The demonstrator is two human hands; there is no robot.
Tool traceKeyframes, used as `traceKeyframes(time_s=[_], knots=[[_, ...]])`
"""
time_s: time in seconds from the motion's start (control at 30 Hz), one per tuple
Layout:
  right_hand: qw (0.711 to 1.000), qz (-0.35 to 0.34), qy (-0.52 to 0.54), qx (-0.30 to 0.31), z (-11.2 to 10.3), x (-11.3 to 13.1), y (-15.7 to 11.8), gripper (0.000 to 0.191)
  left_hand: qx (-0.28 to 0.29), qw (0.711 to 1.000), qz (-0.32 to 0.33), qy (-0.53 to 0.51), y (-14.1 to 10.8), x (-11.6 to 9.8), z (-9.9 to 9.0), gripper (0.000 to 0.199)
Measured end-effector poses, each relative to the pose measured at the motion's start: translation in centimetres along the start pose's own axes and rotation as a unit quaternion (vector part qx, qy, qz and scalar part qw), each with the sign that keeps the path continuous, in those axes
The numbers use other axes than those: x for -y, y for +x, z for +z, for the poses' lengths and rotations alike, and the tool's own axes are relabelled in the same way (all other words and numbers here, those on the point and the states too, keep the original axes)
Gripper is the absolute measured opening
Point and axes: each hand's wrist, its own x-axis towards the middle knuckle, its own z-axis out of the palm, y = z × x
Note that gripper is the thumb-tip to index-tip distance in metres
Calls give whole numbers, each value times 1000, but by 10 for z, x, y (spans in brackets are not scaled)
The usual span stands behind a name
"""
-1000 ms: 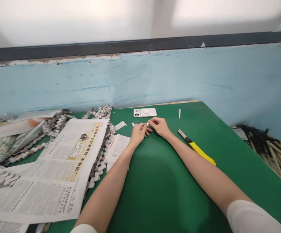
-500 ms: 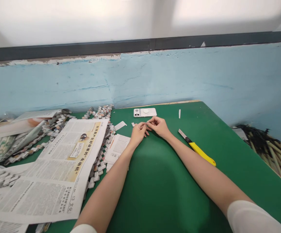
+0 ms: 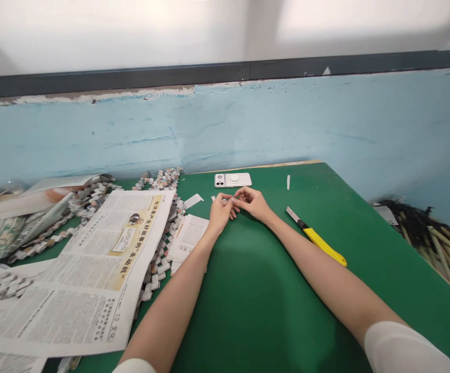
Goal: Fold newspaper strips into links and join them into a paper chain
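My left hand (image 3: 220,212) and my right hand (image 3: 251,202) meet over the far part of the green table (image 3: 259,290). Their fingertips are closed together on a small paper piece (image 3: 233,199), mostly hidden between them. Just behind the hands lies a white phone (image 3: 233,180), back side up. Close to my left hand are a loose paper strip (image 3: 193,200) and a stack of cut newspaper pieces (image 3: 188,238). A knife with a yellow handle (image 3: 323,245) rests to the right of my right forearm.
Newspaper sheets (image 3: 88,280) cover the left side, over chains of folded paper (image 3: 155,274). A thin white strip (image 3: 288,182) lies at the back. The blue wall (image 3: 248,129) borders the table's far edge. Bundled sticks (image 3: 442,243) stand beyond its right edge.
My fingers have shifted slightly around the small paper piece, and more of its pale surface shows between the fingertips. The other things lie as before.
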Motion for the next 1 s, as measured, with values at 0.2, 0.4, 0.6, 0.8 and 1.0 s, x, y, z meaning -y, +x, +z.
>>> traceKeyframes(time_s=[0.2,0.4,0.6,0.8,1.0], knots=[[1000,10,7,-3,0,-1,3,41,7,1000,6,-28,3,1,-2,17],[1000,22,10,-1,-1,-2,4,42,31,998,-8,-45,1,-1,-4,14],[1000,21,-2,11,-1,-3,3,37,11,1000,3,-11,2,3,-1,21],[999,23,-9,40,-1,0,2,38,-3,999,33,-2,2,6,-1,15],[998,17,-38,39,-3,-3,2,37,-9,999,31,-3,0,4,-1,8]])
